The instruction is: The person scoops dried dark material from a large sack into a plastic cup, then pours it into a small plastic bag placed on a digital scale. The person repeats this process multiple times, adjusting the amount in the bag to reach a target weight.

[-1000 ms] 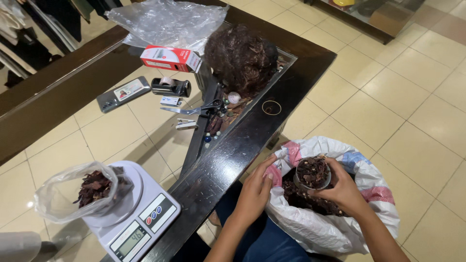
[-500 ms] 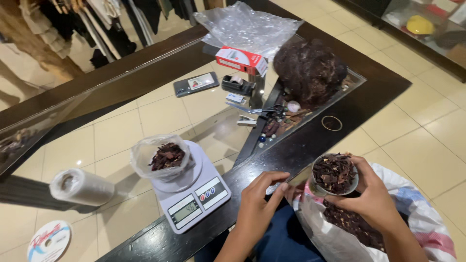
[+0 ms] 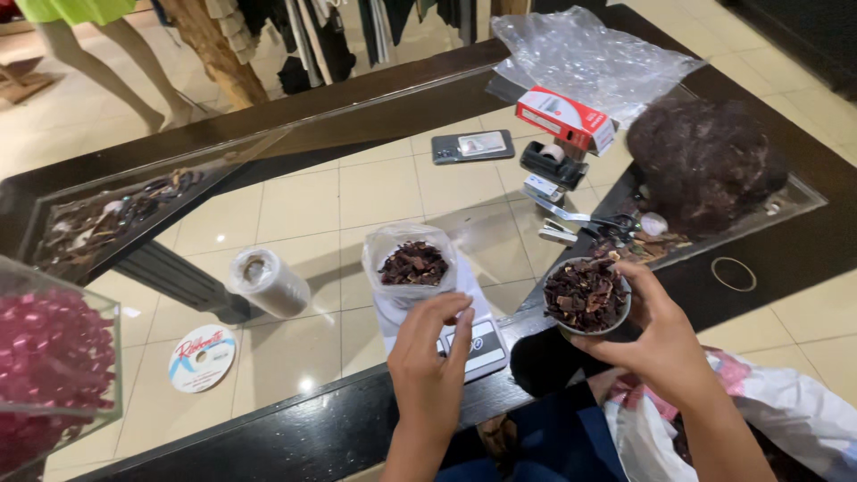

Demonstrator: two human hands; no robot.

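**At the scale, one hand over the bag, the other around a full bowl**

Over the glass table (image 3: 295, 201), the left hand (image 3: 430, 357) hangs with its fingers (image 3: 449, 314) curled loosely together, tips just at the near edge of a clear plastic bag (image 3: 409, 264); whether they touch it cannot be told. That bag, open at the top and part filled with dark dried pieces, stands on a small white scale (image 3: 464, 344). The right hand (image 3: 656, 337) wraps spread fingers around a small round bowl (image 3: 586, 296) heaped with the same dark pieces, held just right of the scale above the table's dark frame. Farther out lie scissors (image 3: 600, 223), a tape dispenser (image 3: 553, 165), a red and white box (image 3: 566, 118), a phone (image 3: 473, 145) and a big dark clump (image 3: 705, 161). Left of the scale sit a roll of clear film (image 3: 268, 281) and a round disc (image 3: 202, 357). A white sack (image 3: 786, 419) sits low at the right.
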